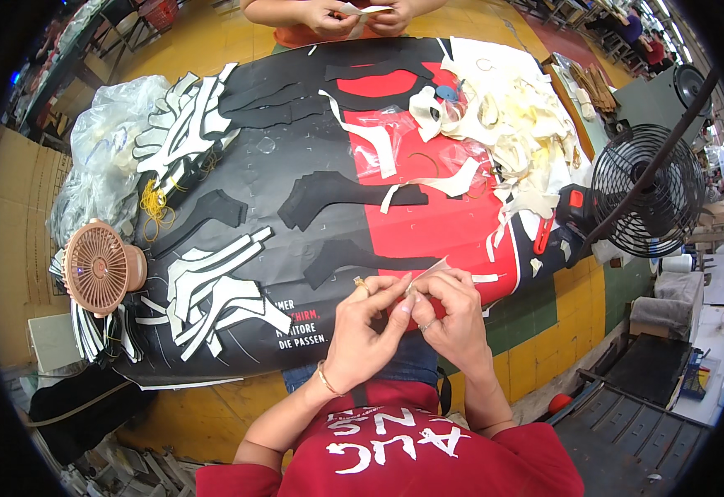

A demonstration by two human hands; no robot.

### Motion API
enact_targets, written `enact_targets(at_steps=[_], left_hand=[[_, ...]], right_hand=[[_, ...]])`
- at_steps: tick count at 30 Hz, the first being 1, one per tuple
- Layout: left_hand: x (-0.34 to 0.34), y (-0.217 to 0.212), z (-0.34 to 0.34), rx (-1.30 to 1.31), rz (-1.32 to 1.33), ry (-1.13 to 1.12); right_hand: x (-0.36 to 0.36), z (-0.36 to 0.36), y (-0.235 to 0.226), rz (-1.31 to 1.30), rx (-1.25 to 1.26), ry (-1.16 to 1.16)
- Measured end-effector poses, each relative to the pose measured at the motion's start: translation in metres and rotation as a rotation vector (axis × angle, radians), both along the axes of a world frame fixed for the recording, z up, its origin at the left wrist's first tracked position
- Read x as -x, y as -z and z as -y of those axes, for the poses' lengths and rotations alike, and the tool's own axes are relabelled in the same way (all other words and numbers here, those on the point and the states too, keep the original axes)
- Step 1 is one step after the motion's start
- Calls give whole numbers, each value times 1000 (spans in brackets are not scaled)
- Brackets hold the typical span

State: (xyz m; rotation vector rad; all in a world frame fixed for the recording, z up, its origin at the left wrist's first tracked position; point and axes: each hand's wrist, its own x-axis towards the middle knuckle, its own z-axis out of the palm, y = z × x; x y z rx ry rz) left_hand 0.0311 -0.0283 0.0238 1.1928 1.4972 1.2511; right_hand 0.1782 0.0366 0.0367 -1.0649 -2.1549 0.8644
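Note:
Close in front of my body, above the near edge of the table, both hands meet fingertip to fingertip. My left hand pinches a small pale cut piece, and my right hand grips the same piece from the other side. Most of it is hidden by my fingers; one pale corner sticks out above them. Just beyond my hands lies a curved black cut piece, with a larger black piece behind it. Pale curved strips rest on the red part of the table cover.
White-edged cut pieces lie in a pile at left, near a pink fan and a clear plastic bag. Pale scraps heap at far right, beside a black fan and a red cutter. Across the table, a co-worker's hands hold a pale piece.

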Motion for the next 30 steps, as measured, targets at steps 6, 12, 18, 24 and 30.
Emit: enact_targets(at_steps=[6,12,18,24,30], left_hand=[[2,1,-7,-69,-61,-94],[13,0,-11,-62,-107,-104],[19,2,-10,43,296,-29],[6,-13,-5,31,321,139],[4,-7,-3,113,414,50]], right_hand=[[0,-2,2,-13,-53,-3],[-10,-2,2,-97,18,-38],[-27,-2,4,-450,451,-106],[-18,2,6,-354,294,-56],[-11,5,0,-382,317,-11]])
